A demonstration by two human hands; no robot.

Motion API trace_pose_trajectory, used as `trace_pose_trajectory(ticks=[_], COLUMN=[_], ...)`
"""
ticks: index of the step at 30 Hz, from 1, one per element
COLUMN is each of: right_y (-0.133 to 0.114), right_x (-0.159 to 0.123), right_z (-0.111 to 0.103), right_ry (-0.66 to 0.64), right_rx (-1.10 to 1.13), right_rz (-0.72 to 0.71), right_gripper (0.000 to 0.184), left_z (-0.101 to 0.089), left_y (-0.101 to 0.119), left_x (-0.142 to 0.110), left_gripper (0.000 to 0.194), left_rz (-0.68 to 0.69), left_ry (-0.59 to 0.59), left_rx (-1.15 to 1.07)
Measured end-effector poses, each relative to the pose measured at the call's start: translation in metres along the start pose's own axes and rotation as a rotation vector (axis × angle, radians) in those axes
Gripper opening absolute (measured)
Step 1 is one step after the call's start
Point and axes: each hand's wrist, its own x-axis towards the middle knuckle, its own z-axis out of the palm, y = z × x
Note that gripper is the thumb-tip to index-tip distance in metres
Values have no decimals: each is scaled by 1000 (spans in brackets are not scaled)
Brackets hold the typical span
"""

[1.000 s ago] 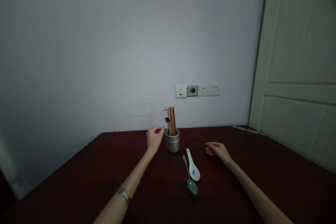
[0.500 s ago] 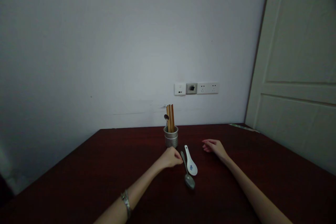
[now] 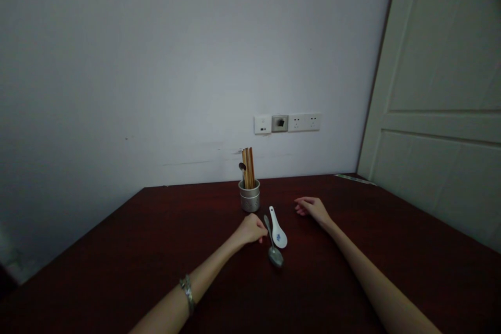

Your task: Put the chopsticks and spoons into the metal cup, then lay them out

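A metal spoon lies on the dark red table, its bowl toward me and its handle slanting away to the left. My left hand rests beside that handle with curled fingers. Its fingertips are very close to the handle; whether they touch it is hard to tell, and no object shows inside them. Just right of the metal spoon lies a white soup spoon with a blue mark in its bowl. Farther right, my right hand rests on the table, fingers loosely bent and somewhat apart, holding nothing visible.
Behind my left hand stands a metal holder with several wooden chopsticks and a small spoon upright in it. The table meets a pale wall with sockets. A patterned strip lies at the far right edge.
The whole view has shifted slightly, so everything sits a little higher and farther left. My left fingertips look slightly more curled beside the metal spoon's handle. Both spoons keep their places on the table.
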Motion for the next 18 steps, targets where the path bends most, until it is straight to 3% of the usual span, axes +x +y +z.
trace_pose_trajectory(ticks=[10,18], right_y=[2,5], right_x=[1,3], right_z=[-2,-3], right_ry=[-8,-16], right_rx=[-23,-20], right_rz=[-9,-16], right_gripper=[13,14], left_z=[7,7], left_y=[1,3], left_x=[1,0], left_gripper=[21,23], left_rz=[-40,-45], left_ry=[-87,-89], left_rx=[-35,10])
